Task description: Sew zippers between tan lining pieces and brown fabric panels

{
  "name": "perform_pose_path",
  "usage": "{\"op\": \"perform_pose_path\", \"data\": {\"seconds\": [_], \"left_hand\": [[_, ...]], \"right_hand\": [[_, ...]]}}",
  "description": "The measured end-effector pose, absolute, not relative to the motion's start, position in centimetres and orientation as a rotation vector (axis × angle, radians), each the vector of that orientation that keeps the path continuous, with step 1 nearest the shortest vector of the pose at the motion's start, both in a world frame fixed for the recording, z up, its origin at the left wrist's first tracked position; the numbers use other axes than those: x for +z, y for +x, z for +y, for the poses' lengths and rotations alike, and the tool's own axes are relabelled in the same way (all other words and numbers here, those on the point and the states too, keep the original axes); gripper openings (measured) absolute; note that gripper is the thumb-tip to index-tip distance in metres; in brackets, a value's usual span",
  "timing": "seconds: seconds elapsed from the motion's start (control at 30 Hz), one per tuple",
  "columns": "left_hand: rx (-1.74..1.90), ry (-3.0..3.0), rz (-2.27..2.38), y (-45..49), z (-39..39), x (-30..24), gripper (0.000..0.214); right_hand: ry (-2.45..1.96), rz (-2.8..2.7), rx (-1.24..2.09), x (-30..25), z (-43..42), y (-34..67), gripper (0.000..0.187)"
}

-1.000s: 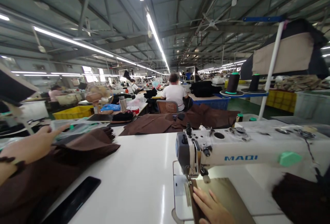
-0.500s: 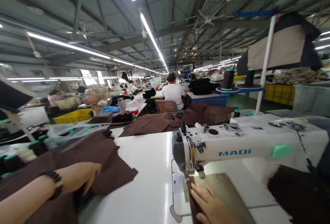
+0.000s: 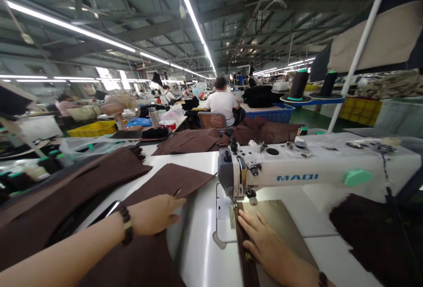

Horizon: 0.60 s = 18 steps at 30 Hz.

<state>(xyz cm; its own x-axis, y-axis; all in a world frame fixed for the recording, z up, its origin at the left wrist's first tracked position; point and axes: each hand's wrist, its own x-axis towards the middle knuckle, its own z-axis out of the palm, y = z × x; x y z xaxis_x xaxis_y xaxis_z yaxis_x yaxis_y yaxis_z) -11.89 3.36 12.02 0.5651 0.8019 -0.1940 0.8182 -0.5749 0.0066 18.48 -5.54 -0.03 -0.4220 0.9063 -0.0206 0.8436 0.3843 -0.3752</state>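
Observation:
My left hand (image 3: 155, 214), with a beaded bracelet at the wrist, is closed on a dark brown fabric piece (image 3: 172, 177). The fabric slants across the white tabletop, left of the sewing machine (image 3: 313, 168). My right hand (image 3: 264, 243) lies flat with its fingers stretched out, pressing on a brown fabric strip (image 3: 243, 234) and an olive-tan panel (image 3: 287, 216) beside it. The strip's far end is at the presser foot (image 3: 235, 203). A small brass-coloured bit (image 3: 247, 257) shows on the strip near my right thumb.
Stacked brown fabric (image 3: 99, 177) covers the table's left side, with a dark shiny object (image 3: 112, 207) beside it. More brown cloth (image 3: 191, 139) lies beyond the table edge. Dark fabric (image 3: 370, 234) sits right of the machine. Thread cones (image 3: 299, 84) stand behind; a person (image 3: 220, 102) sits ahead.
My left hand has moved right from the stack, drawing a brown fabric piece toward the machine. My right hand stays flat by the presser foot. The view has shifted slightly.

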Motion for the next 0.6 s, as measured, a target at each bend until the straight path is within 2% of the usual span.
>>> {"op": "perform_pose_path", "data": {"seconds": [0.1, 0.2, 0.33, 0.4, 0.5, 0.6], "left_hand": [[-0.202, 2.607, 1.165, -10.3, 2.2, 10.6, 0.057], [-0.141, 2.622, 1.198, -11.6, 1.5, 7.9, 0.053], [-0.297, 2.671, 1.18, -13.4, -0.6, 3.2, 0.065], [-0.263, 2.734, 1.27, -13.1, -1.7, 1.7, 0.065], [-0.137, 2.825, 1.344, -11.6, -3.0, 1.6, 0.059], [-0.202, 2.834, 1.063, -10.0, -4.8, 2.9, 0.073]], "right_hand": [[-1.578, -2.462, 0.456, 0.0, -5.7, 18.5, 0.051], [-1.586, -2.476, 0.428, -0.2, -5.7, 18.5, 0.05], [-1.575, -2.49, 0.401, -0.2, -5.8, 18.6, 0.05], [-1.567, -2.491, 0.388, -0.2, -5.7, 18.6, 0.05], [-1.563, -2.488, 0.37, 0.0, -5.7, 18.6, 0.05], [-1.559, -2.484, 0.348, 0.0, -5.7, 18.6, 0.05]]}}
